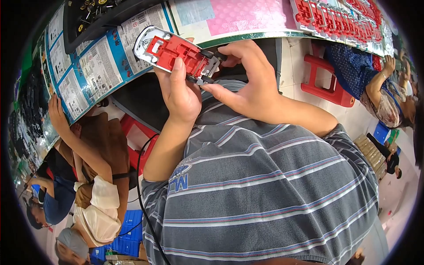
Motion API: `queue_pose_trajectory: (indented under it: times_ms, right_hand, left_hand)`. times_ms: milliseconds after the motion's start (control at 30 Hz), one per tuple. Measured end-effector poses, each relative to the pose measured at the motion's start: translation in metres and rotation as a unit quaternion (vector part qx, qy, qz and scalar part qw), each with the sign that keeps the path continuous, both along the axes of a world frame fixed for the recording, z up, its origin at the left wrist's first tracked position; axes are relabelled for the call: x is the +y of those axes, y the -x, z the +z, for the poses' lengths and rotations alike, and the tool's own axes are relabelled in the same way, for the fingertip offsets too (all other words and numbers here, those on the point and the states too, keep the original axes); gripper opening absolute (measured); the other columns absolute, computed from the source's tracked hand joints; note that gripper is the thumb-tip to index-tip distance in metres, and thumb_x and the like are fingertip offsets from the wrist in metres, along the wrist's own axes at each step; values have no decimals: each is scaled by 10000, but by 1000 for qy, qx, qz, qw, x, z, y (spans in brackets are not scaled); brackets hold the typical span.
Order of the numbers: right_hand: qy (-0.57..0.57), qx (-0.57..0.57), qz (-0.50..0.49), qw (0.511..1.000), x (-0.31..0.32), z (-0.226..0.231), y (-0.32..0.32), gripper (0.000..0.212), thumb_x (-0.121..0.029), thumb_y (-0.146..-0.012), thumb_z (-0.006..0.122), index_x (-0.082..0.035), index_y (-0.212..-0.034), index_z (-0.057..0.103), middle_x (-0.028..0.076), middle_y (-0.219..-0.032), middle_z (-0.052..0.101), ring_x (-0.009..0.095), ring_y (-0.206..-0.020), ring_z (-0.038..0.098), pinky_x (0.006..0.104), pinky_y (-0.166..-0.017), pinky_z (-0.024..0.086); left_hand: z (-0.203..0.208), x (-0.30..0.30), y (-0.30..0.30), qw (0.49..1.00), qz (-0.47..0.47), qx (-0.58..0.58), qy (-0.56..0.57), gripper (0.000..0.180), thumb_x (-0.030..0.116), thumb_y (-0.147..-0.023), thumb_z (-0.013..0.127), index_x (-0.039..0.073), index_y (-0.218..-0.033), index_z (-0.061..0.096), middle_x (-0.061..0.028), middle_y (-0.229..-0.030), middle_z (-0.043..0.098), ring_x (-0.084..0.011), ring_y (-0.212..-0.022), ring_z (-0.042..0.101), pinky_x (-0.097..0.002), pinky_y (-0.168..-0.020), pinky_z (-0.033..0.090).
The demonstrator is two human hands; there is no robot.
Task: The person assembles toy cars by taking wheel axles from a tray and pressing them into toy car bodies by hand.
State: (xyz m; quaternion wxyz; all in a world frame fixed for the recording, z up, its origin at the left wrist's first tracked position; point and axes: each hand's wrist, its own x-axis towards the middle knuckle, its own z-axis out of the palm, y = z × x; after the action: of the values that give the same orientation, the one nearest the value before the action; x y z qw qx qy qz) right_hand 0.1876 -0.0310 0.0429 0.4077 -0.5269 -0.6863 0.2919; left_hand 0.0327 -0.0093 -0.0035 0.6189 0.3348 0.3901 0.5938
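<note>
A toy car (176, 52) is held belly-up over the table's near edge, its red chassis set in a white body shell. My left hand (180, 90) is closed round its side, with the thumb pressed on the red underside. Black wheels (206, 54) and a grey piece (209, 70) show at the car's right end. There my right hand (249, 75) is closed, thumb at the lower wheel and fingers at the upper one. The fingertips of the right hand are partly hidden behind the wheels.
A black tray (70, 33) of small wheel parts stands on printed card sheets (99, 62) at the left. Rows of red-and-white toy parts (338, 22) lie at the far right. Co-workers sit on both sides, near red stools (322, 79). A black cable (140, 194) hangs by my left arm.
</note>
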Motion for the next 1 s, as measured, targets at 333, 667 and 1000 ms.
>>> queue_pose_trajectory:
  times_ms: [333,667,1000]
  right_hand:
    - [-25,-12,17,999,0,-5,5,649,-105,-703,919,32,-1231,568,152,-1150,565,228,-905,696,305,-771,626]
    - [-21,-6,17,1000,2,-6,5,643,-100,-695,921,28,-1222,575,147,-1146,560,227,-898,688,301,-760,623]
    - [-19,-7,16,1000,3,-6,7,636,-100,-702,918,34,-1220,574,153,-1148,560,229,-884,702,305,-755,629]
  left_hand:
    - [-1,-3,1,999,5,42,-1,482,244,-1062,413,4,-1477,355,-245,-1421,534,-278,-1258,562,-434,-1086,439]
    - [-1,-2,2,999,-3,35,3,483,242,-1061,410,2,-1477,353,-252,-1432,521,-276,-1262,553,-437,-1092,431]
    - [0,0,2,999,0,35,6,499,248,-1062,417,-1,-1489,349,-258,-1431,533,-278,-1260,560,-431,-1090,431]
